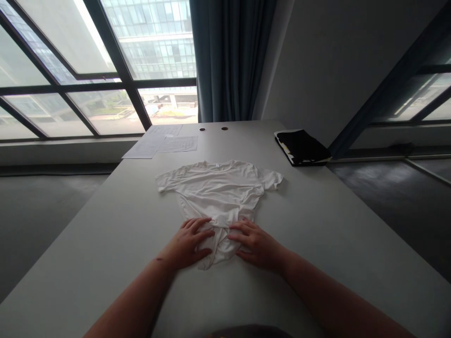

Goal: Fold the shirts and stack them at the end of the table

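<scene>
The left grip [188, 244] and right grip [255, 246] lie open, fingers spread, on the folded-up lower end of a white short-sleeved cotton T-shirt [218, 192], which lies spread on a pale grey tabletop [105, 244].

Two hands [186, 244] [259, 245], one T-shirt [214, 197] (white)

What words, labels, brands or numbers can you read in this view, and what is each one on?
Nothing is legible.
Papers: printed lines, too small to read.
White T-shirt, collar tag: too small to read.
Black folder: no text visible.
</scene>
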Available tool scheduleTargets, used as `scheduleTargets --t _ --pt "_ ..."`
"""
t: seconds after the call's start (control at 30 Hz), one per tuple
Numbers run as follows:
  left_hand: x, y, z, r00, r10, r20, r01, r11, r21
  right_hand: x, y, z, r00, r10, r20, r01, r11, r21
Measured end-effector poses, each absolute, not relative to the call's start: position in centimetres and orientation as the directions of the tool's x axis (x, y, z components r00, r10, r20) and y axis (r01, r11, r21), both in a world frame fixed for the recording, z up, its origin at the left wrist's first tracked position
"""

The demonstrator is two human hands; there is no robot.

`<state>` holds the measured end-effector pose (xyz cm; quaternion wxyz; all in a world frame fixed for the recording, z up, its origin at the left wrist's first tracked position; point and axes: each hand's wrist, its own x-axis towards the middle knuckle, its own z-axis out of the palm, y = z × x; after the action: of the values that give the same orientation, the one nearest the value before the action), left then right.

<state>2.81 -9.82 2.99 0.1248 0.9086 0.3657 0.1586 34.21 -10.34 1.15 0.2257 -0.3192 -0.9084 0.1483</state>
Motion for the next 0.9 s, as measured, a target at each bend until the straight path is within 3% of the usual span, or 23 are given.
scheduleTargets --t 0.2,0.33,0.47,0.53,0.6,0.67,0.73,0.83,0.9 --pt "2.7 -11.1 2.9 0.678 0.713 0.178 0.63 -0.689 0.358 34.0 -10.0 0.4 -0.586 0.694 0.418 0.539 0.719 -0.438" --pt "2.8 -11.6 3.2 0.578 0.783 0.23 0.59 -0.596 0.544 34.5 -9.6 1.4 -0.517 0.695 0.501 0.473 0.719 -0.51" --pt "2.4 -13.2 3.1 0.233 0.934 0.271 0.427 -0.349 0.834 35.6 -10.6 1.9 -0.311 0.766 0.563 0.416 0.642 -0.644" --pt "1.8 -13.7 2.7 0.043 0.977 0.21 0.343 -0.211 0.915 36.4 -11.2 1.7 -0.171 0.834 0.525 0.383 0.547 -0.744" --pt "0.9 -13.8 2.2 -0.035 0.99 0.139 0.286 -0.124 0.95 37.3 -11.8 1.2 -0.055 0.891 0.451 0.353 0.44 -0.826" --pt "0.0 -13.6 2.0 0.025 0.993 0.116 0.297 -0.119 0.948 38.3 -12.3 0.7 0.01 0.92 0.392 0.358 0.363 -0.86" --pt "-1.0 -13.5 2.2 0.196 0.975 0.105 0.366 -0.172 0.914 39.3 -12.8 0.5 0.021 0.932 0.363 0.4 0.325 -0.857" --pt "-1.9 -13.8 2.7 0.447 0.895 -0.019 0.475 -0.219 0.852 40.4 -13.4 0.7 -0.075 0.931 0.358 0.463 0.351 -0.814" --pt "-2.0 -14.4 3.1 0.504 0.862 -0.057 0.556 -0.273 0.785 40.6 -13.8 1.1 -0.146 0.906 0.398 0.492 0.416 -0.765"
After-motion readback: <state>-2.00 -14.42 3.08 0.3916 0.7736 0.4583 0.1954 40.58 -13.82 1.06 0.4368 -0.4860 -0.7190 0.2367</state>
